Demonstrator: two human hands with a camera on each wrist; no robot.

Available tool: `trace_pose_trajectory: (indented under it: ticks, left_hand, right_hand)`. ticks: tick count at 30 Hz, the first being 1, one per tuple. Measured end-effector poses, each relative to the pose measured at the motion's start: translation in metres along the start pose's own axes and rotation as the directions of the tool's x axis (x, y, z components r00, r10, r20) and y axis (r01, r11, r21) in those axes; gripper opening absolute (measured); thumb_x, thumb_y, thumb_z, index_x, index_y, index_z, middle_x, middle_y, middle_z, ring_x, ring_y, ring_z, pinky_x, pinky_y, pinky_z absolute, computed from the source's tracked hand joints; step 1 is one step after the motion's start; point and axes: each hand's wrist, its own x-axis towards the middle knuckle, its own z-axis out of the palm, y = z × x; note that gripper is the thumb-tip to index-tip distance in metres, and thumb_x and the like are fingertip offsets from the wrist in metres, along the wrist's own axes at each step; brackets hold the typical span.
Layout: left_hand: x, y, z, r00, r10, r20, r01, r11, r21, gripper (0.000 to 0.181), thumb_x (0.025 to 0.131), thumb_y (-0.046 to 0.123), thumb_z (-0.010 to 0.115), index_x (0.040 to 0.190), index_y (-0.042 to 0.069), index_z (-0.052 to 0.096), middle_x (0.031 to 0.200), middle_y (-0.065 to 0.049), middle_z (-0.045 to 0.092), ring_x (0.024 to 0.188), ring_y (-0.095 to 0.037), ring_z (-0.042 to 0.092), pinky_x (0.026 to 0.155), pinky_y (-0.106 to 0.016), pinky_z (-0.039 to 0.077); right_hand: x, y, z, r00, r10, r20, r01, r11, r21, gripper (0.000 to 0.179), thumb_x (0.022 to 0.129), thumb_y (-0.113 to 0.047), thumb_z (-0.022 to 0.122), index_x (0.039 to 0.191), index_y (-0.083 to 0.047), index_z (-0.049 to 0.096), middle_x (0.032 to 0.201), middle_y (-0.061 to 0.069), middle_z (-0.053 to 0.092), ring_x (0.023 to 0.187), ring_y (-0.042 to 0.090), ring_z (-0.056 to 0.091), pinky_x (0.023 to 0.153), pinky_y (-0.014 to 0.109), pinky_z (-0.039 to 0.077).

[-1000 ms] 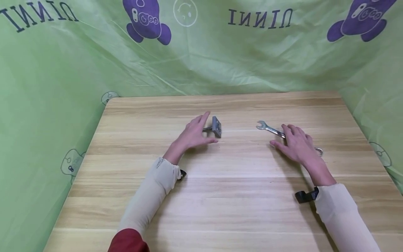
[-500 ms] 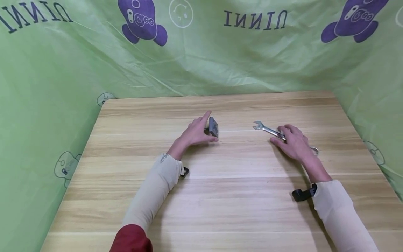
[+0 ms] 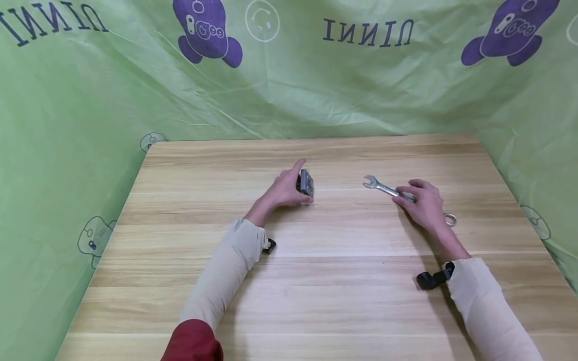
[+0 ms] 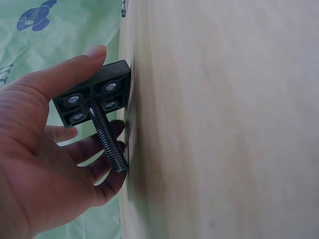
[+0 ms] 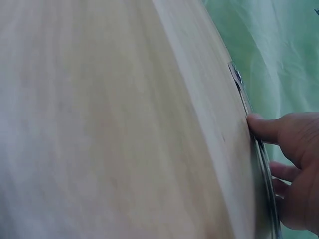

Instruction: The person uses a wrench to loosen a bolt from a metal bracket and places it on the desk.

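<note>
In the head view, my left hand (image 3: 283, 189) holds a levelling foot (image 3: 308, 184), thumb and fingers on opposite sides of its dark square plate. From the left wrist, the plate shows several round metal inserts, and its threaded rod (image 4: 107, 137) points back toward the palm. To the right, my right hand (image 3: 426, 203) pinches a silver combination wrench (image 3: 381, 188) by the shaft between thumb and index finger. The wrench's open end points to the far left; its ring end shows behind the hand. In the right wrist view, the wrench (image 5: 244, 99) lies along the tabletop, seen edge-on.
A light wood-grain table (image 3: 343, 291) carries both items. Green printed cloth (image 3: 293, 100) hangs behind it and along both sides. Black wrist cameras stick out from the sleeves, one (image 3: 433, 280) by the right wrist.
My left fingers have slid forward around the square plate, hiding its rod from the head view. My right hand has drawn thumb and index together on the wrench shaft; the wrench has barely moved.
</note>
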Motion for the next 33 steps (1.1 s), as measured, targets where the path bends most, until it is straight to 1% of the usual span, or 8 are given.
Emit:
trace_pose_trajectory:
  ticks: [3, 7, 10, 15, 20, 25, 29, 33]
  left_hand:
    - [0.002, 0.0, 0.001, 1.0, 0.019, 0.009, -0.018, 0.999, -0.045, 0.116, 0.067, 0.024, 0.088, 0.155, 0.025, 0.011, 0.14, -0.02, 0.048, 0.126, -0.035, 0.049, 0.105, -0.05, 0.043]
    - [0.004, 0.0, 0.003, 0.999, 0.045, 0.018, -0.043, 0.993, -0.11, 0.116, 0.067, 0.017, 0.087, 0.155, 0.02, 0.012, 0.14, -0.021, 0.049, 0.123, -0.034, 0.053, 0.104, -0.045, 0.045]
    - [0.006, -0.001, 0.004, 0.999, 0.046, 0.02, -0.043, 0.992, -0.123, 0.114, 0.067, 0.015, 0.087, 0.155, 0.018, 0.015, 0.139, -0.021, 0.049, 0.121, -0.034, 0.055, 0.101, -0.043, 0.048]
    - [0.007, 0.001, 0.006, 0.999, 0.032, 0.022, -0.03, 0.996, -0.088, 0.106, 0.067, 0.015, 0.087, 0.152, 0.016, 0.022, 0.134, -0.022, 0.051, 0.117, -0.034, 0.055, 0.095, -0.043, 0.051]
    - [0.007, 0.006, 0.005, 1.0, 0.01, 0.026, -0.008, 0.998, -0.062, 0.098, 0.066, 0.014, 0.087, 0.146, 0.015, 0.031, 0.129, -0.021, 0.054, 0.115, -0.034, 0.056, 0.093, -0.043, 0.051]
    - [0.006, 0.008, 0.006, 1.0, -0.007, 0.029, 0.009, 0.998, -0.062, 0.093, 0.064, 0.012, 0.088, 0.141, 0.014, 0.036, 0.128, -0.021, 0.055, 0.114, -0.035, 0.057, 0.094, -0.043, 0.052]
    - [0.007, 0.007, 0.007, 1.0, -0.005, 0.028, 0.007, 0.998, -0.065, 0.089, 0.064, 0.011, 0.088, 0.137, 0.013, 0.038, 0.125, -0.021, 0.056, 0.111, -0.034, 0.058, 0.092, -0.043, 0.052]
    - [0.007, 0.007, 0.007, 1.0, 0.005, 0.027, -0.002, 0.997, -0.079, 0.084, 0.064, 0.01, 0.087, 0.134, 0.011, 0.04, 0.122, -0.02, 0.057, 0.107, -0.033, 0.059, 0.089, -0.041, 0.053]
  right_hand:
    - [-0.001, 0.0, 0.003, 0.999, 0.024, -0.04, -0.022, 0.999, 0.038, 0.028, 0.085, -0.012, 0.072, 0.107, 0.005, 0.069, 0.129, 0.034, 0.051, 0.122, 0.05, 0.04, 0.099, 0.062, 0.024]
    - [-0.002, -0.002, 0.008, 0.994, 0.071, -0.084, -0.065, 0.995, 0.07, 0.026, 0.085, -0.01, 0.072, 0.104, 0.007, 0.07, 0.119, 0.031, 0.056, 0.115, 0.046, 0.042, 0.097, 0.058, 0.025]
    - [-0.002, -0.005, 0.012, 0.988, 0.118, -0.1, -0.11, 0.991, 0.082, 0.024, 0.086, -0.011, 0.071, 0.102, 0.006, 0.07, 0.115, 0.028, 0.057, 0.111, 0.043, 0.043, 0.095, 0.056, 0.025]
    - [-0.003, -0.009, 0.015, 0.98, 0.178, -0.092, -0.171, 0.982, 0.077, 0.022, 0.089, -0.014, 0.068, 0.101, 0.005, 0.068, 0.115, 0.027, 0.054, 0.11, 0.044, 0.04, 0.092, 0.057, 0.025]
    - [-0.003, -0.011, 0.016, 0.985, 0.161, -0.068, -0.16, 0.987, 0.018, 0.022, 0.092, -0.015, 0.064, 0.103, 0.005, 0.065, 0.118, 0.03, 0.051, 0.11, 0.048, 0.039, 0.089, 0.061, 0.026]
    - [-0.005, -0.012, 0.017, 0.989, 0.136, -0.049, -0.138, 0.99, -0.034, 0.023, 0.094, -0.015, 0.06, 0.106, 0.005, 0.062, 0.118, 0.031, 0.051, 0.108, 0.049, 0.043, 0.085, 0.061, 0.03]
    - [-0.004, -0.01, 0.017, 0.993, 0.106, -0.049, -0.11, 0.99, -0.088, 0.024, 0.094, -0.016, 0.06, 0.107, 0.004, 0.061, 0.109, 0.029, 0.055, 0.101, 0.047, 0.049, 0.08, 0.06, 0.034]
    - [-0.003, -0.008, 0.017, 0.997, 0.06, -0.046, -0.066, 0.987, -0.145, 0.025, 0.094, -0.016, 0.061, 0.107, 0.004, 0.061, 0.097, 0.027, 0.06, 0.091, 0.046, 0.054, 0.072, 0.055, 0.038]
